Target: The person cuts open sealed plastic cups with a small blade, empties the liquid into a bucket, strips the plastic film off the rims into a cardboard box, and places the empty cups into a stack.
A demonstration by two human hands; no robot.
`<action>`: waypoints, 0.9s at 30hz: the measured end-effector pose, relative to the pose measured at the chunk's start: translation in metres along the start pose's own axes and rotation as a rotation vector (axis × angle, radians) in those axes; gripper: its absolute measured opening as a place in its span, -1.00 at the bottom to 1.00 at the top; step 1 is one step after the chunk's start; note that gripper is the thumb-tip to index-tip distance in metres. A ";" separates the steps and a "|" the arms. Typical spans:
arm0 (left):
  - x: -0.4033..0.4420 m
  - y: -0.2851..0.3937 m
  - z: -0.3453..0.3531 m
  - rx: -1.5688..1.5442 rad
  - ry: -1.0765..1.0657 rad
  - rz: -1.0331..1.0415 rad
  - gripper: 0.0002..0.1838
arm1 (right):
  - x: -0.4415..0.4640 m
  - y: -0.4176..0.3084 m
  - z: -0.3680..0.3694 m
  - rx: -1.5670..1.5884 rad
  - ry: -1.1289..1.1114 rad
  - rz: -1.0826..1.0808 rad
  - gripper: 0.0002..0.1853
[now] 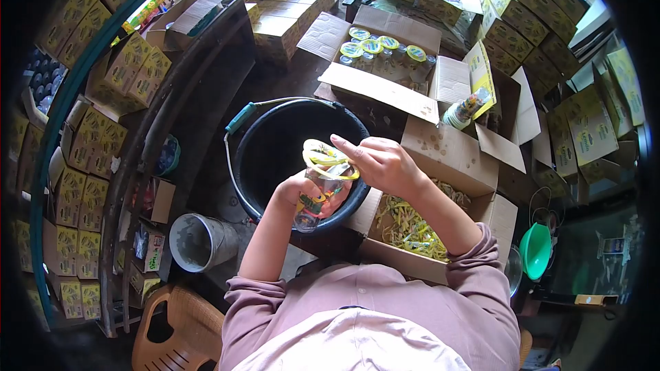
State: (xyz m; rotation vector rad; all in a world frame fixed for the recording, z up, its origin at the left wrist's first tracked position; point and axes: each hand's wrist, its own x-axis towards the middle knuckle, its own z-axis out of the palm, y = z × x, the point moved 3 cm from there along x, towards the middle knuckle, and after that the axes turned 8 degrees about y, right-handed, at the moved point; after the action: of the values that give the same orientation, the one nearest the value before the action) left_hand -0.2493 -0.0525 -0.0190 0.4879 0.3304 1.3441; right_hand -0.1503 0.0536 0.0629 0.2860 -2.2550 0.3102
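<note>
My left hand is wrapped round a clear plastic jar with coloured print, held tilted over the large black bucket. At the jar's top is a yellow-rimmed lid; more than one yellow ring shows there, and I cannot tell whether the lid is seated. My right hand grips the lid's right edge, its index finger stretched out over the rim and the other fingers curled. What the jar holds is hard to make out.
An open carton holds several yellow-lidded jars. Another carton contains yellow strips. A grey pail stands left, a green basin right, a brown chair lower left. Stacked yellow boxes surround the work spot.
</note>
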 end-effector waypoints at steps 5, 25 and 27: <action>-0.001 -0.002 0.002 -0.115 -0.070 -0.029 -0.39 | -0.004 0.000 0.004 0.012 0.019 0.000 -0.41; -0.007 0.027 0.005 0.576 0.404 0.322 -0.21 | 0.005 0.002 -0.020 -0.095 0.035 -0.105 -0.39; -0.005 0.029 0.032 0.823 0.530 0.498 -0.26 | 0.005 0.006 -0.022 -0.132 0.067 -0.114 -0.40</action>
State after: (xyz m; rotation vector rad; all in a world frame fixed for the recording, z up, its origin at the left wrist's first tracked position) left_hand -0.2585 -0.0580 0.0232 0.9304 1.2939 1.7912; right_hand -0.1397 0.0652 0.0797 0.3274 -2.1726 0.1086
